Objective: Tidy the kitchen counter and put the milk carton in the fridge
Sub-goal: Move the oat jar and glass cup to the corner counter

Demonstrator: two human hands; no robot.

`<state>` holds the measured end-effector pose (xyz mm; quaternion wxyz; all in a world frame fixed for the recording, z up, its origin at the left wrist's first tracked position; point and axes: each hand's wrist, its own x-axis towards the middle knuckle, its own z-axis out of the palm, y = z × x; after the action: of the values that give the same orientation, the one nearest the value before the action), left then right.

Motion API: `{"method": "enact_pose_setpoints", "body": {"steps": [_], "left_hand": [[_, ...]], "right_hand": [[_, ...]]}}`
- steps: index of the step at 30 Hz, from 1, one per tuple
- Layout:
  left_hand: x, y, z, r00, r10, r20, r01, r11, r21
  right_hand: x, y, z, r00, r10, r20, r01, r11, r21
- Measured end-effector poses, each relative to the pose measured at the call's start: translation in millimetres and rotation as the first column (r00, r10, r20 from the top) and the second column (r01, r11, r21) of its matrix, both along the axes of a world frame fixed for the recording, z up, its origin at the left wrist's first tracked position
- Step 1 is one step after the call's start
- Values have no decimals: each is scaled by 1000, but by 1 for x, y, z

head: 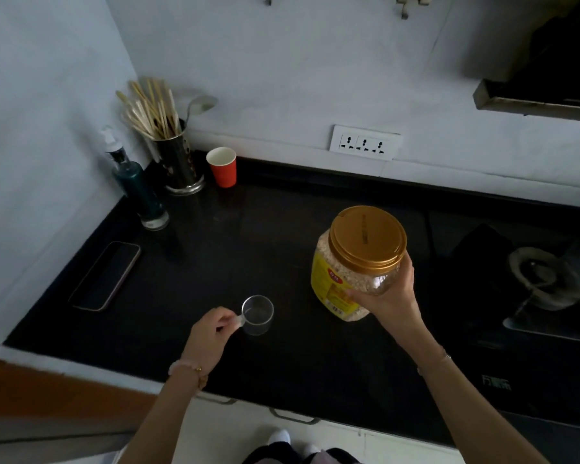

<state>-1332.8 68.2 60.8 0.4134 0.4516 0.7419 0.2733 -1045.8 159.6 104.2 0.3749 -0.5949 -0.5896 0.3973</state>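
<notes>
Little can be read here. The oat jar (pixel 355 262), gripped from its right side by the right hand (pixel 387 293), carries a yellow label with a small red badge just left of the fingers; its letters are too blurred to make out. Embossed marks on the jar's gold lid (pixel 367 237), above that hand, are also unreadable. A pale logo (pixel 496 383) on the black stovetop, right of the right forearm, cannot be deciphered.
</notes>
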Motion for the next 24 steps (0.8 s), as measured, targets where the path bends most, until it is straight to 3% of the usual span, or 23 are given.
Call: {"method": "enact_pose_setpoints", "body": {"steps": [7,14,19,24], "left_hand": [[0,14,10,985,-3,173,-6,999,49],[18,36,33,937,-76,341,29,989,142],[70,36,46,852,-235,467,182,971,155],[132,18,50,761,-382,525,363,921,142]], "right_hand": [[-4,1,3,997,-81,-18,81,997,8],[18,-43,24,929,-266,-256,279,960,14],[60,-115,36,746,-503,-438,546,837,-31],[107,-192,40,550,-670,-498,758,651,-39]]}}
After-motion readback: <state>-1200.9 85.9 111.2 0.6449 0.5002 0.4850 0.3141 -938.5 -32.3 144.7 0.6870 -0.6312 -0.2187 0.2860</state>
